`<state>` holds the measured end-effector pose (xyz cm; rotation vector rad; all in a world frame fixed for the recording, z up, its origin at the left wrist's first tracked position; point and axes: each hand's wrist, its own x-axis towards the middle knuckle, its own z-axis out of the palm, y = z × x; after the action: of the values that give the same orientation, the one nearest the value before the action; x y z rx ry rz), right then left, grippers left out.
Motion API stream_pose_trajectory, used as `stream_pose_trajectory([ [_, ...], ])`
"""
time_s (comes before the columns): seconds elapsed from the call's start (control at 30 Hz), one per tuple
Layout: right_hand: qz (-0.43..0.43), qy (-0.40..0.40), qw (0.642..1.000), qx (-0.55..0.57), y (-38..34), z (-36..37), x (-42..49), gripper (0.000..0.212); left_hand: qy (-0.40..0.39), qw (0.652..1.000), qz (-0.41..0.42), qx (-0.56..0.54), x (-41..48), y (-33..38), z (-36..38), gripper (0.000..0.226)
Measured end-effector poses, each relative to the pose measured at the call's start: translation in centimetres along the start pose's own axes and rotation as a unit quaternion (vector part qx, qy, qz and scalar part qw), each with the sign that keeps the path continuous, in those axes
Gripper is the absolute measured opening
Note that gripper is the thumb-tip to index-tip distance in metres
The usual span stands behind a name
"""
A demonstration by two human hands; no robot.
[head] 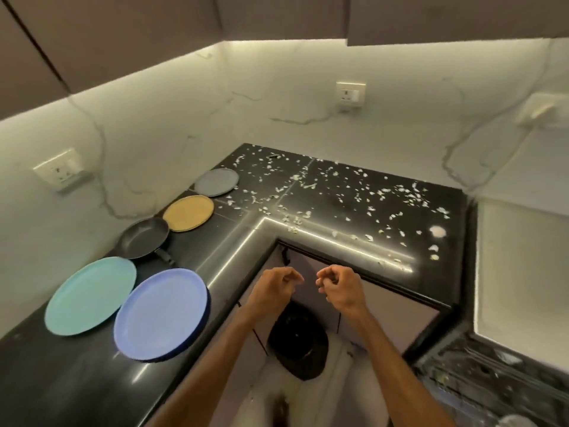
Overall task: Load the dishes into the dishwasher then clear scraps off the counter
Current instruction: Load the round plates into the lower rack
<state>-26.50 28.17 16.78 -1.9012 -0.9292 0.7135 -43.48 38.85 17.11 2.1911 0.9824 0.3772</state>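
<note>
Step in hand: loading has not begun; all five dishes sit on the surface (46, 380) and the scraps (338, 192) are untouched
Left hand (274, 288): in the air off the inner corner of the surface; fingers loosely curled toward the thumb, nothing seen in them
Right hand (338, 288): just beside the left, not touching it; fingers bent the same loose way, holding nothing visible
Dishes: blue plate (160, 314) at the front edge of the left arm, its rim over the edge; teal plate (89, 295) behind it toward the wall; frying pan (143, 238), yellow plate (188, 213) and grey plate (216, 182) run on toward the back corner
Scraps: pale flecks across the back corner and the right arm, thickest along its far edge; some lie at the inner front edge
Dishwasher: what looks like an open rack (492, 380) shows low beyond the right end of the surface; blurred
Next move: likely the blue plate, nearest the left hand; it calls for a grip under the overhanging rim, then a carry across to the rack
Risk: the plate could slip off the edge if nudged
</note>
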Motion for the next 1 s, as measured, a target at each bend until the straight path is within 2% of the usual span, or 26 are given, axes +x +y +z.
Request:
stream_pose_trajectory([
  [0.27, 0.024, -0.046, 0.999, -0.003, -5.3, 11.5, 9.3, 0.028, -0.027, 0.997, -0.061, 0.032, 5.1, -10.8, -8.3, 0.028],
  [0.4, 0.017, -0.063, 0.998, -0.006, -6.9, 15.6, 13.4, 0.025, -0.047, 0.995, -0.061, 0.056, 7.7, -13.9, -12.4, 0.026],
  [0.5, 0.020, -0.078, 0.996, -0.025, -7.7, 17.7, 15.5, 0.025, -0.032, 0.995, -0.079, 0.060, 9.7, -15.9, -14.3, 0.025],
  [0.77, 0.004, -0.130, 0.988, -0.083, -8.0, 20.9, 20.8, 0.014, -0.042, 0.987, -0.140, 0.068, 13.6, -18.4, -14.9, 0.026],
  [1.0, 0.008, -0.194, 0.975, -0.108, -7.5, 21.6, 25.0, 0.019, -0.016, 0.970, -0.227, 0.081, 16.7, -20.0, -14.2, 0.025],
])
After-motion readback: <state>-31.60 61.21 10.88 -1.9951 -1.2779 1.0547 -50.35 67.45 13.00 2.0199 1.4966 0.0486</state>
